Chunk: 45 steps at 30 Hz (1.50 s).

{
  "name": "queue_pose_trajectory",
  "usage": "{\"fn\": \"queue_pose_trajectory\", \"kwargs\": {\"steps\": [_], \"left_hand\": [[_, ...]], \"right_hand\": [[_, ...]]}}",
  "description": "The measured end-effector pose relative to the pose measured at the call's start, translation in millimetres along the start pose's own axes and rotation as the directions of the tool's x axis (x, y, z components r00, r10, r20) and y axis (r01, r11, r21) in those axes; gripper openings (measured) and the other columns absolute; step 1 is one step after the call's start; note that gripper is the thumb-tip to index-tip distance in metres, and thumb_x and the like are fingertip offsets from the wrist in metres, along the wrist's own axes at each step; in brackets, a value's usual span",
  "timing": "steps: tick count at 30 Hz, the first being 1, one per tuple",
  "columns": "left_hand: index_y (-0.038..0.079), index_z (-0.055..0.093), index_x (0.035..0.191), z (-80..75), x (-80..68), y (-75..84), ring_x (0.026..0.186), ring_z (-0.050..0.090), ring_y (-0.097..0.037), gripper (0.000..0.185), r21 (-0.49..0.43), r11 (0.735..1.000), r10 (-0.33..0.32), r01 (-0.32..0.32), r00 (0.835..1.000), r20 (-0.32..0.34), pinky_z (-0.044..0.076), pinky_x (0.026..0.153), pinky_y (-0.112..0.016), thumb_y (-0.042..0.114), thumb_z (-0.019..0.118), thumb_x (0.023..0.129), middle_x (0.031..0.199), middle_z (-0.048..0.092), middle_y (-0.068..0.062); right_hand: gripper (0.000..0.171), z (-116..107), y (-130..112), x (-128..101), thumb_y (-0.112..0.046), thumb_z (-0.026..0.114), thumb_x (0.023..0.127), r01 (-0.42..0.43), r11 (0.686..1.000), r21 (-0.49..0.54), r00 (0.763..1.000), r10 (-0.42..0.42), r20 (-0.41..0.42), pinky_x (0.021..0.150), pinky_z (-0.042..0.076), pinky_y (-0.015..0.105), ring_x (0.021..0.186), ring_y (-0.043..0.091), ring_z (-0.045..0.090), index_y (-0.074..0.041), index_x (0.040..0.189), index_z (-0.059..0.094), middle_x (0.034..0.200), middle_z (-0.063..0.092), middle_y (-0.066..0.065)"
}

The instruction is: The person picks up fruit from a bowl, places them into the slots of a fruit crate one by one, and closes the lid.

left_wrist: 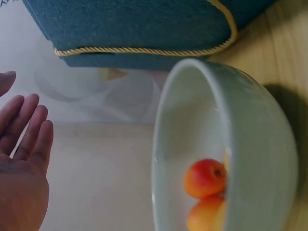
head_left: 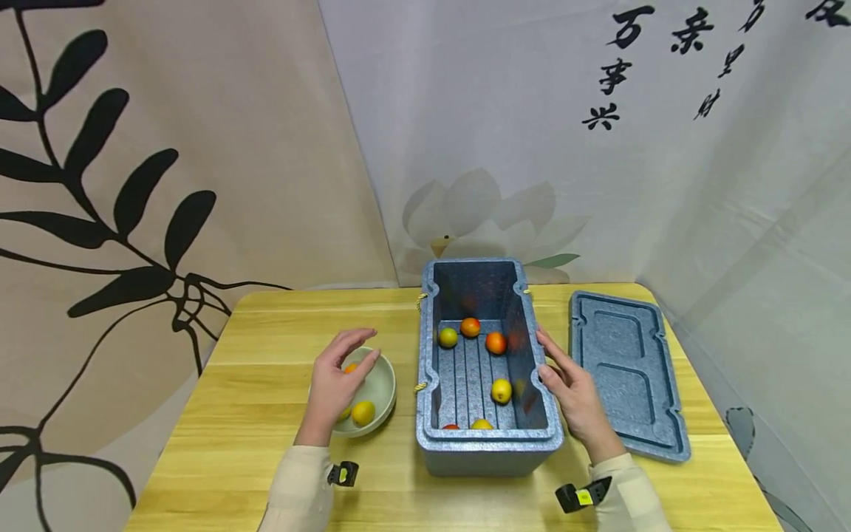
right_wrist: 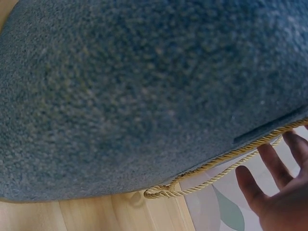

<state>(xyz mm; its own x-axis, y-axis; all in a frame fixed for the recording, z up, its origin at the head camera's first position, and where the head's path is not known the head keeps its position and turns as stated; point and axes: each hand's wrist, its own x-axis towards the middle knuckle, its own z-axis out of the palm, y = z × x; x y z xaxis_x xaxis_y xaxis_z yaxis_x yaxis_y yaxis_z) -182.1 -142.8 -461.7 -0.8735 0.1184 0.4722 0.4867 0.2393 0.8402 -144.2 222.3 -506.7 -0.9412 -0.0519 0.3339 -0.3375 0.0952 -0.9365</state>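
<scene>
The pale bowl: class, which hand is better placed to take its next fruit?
Probably the left hand: it hovers empty over the bowl, while the right hand is across the box.

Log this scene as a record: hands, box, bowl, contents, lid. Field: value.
box: open, on table
box fruit: six at least partly visible
bowl: left of box
bowl fruit: at least three visible
left hand: over bowl, holding nothing visible
right hand: at box's right rim, apparently touching
lid: off, right of box
</scene>
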Motion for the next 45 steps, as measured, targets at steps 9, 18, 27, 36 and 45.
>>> {"fn": "queue_pose_trajectory", "kwargs": {"steps": [9,18,27,36,45], "left_hand": [[-0.011,0.062,0.119,-10.4,-21.9,-3.5,0.113,0.055,-0.043,0.036,0.046,0.991,-0.125,0.124,0.992,0.014,0.043,0.099,-0.051,-0.01,0.071,0.084,0.119,0.06,-0.025],[-0.01,0.061,0.12,-16.3,-49.1,-32.5,0.109,0.058,-0.042,0.038,0.051,0.973,-0.227,0.226,0.974,0.021,0.047,0.095,-0.053,-0.011,0.072,0.083,0.121,0.059,-0.025],[-0.002,0.066,0.117,-18.3,-72.0,-61.2,0.112,0.058,-0.04,0.035,0.101,0.946,-0.314,0.307,0.947,0.061,0.05,0.095,-0.045,0.0,0.077,0.084,0.118,0.063,-0.015],[-0.007,0.065,0.116,-15.9,-77.3,-63.3,0.106,0.061,-0.041,0.04,0.245,0.906,-0.369,0.345,0.928,0.058,0.054,0.09,-0.044,-0.006,0.079,0.079,0.116,0.064,-0.016],[-0.007,0.064,0.114,-12.0,-69.7,-61.5,0.102,0.061,-0.038,0.036,0.41,0.848,-0.417,0.336,0.9,0.125,0.053,0.089,-0.049,-0.003,0.077,0.081,0.112,0.064,-0.019]], "right_hand": [[0.049,0.0,0.4,-0.2,0.007,0.048,0.099,0.006,1.0,-0.003,1.0,-0.006,-0.001,0.098,0.044,0.019,0.131,0.011,0.044,-0.002,0.147,0.043,0.154,0.035,0.014],[0.049,1.0,0.3,-0.4,0.008,0.048,0.099,0.013,1.0,-0.001,1.0,-0.013,-0.003,0.099,0.043,0.019,0.134,0.01,0.04,-0.001,0.147,0.043,0.154,0.035,0.015],[0.048,-0.1,-0.1,-0.3,0.006,0.047,0.1,-0.006,1.0,0.006,1.0,0.006,-0.009,0.096,0.045,0.019,0.131,0.012,0.043,-0.003,0.148,0.043,0.154,0.035,0.012],[0.048,0.2,0.6,0.8,0.006,0.047,0.1,-0.004,1.0,0.012,1.0,0.004,-0.002,0.097,0.045,0.02,0.132,0.012,0.043,-0.003,0.148,0.043,0.154,0.035,0.011],[0.048,0.6,-0.3,-0.3,0.005,0.047,0.1,-0.009,1.0,0.011,1.0,0.009,-0.004,0.097,0.045,0.019,0.131,0.012,0.044,-0.003,0.148,0.043,0.154,0.035,0.011]]}}
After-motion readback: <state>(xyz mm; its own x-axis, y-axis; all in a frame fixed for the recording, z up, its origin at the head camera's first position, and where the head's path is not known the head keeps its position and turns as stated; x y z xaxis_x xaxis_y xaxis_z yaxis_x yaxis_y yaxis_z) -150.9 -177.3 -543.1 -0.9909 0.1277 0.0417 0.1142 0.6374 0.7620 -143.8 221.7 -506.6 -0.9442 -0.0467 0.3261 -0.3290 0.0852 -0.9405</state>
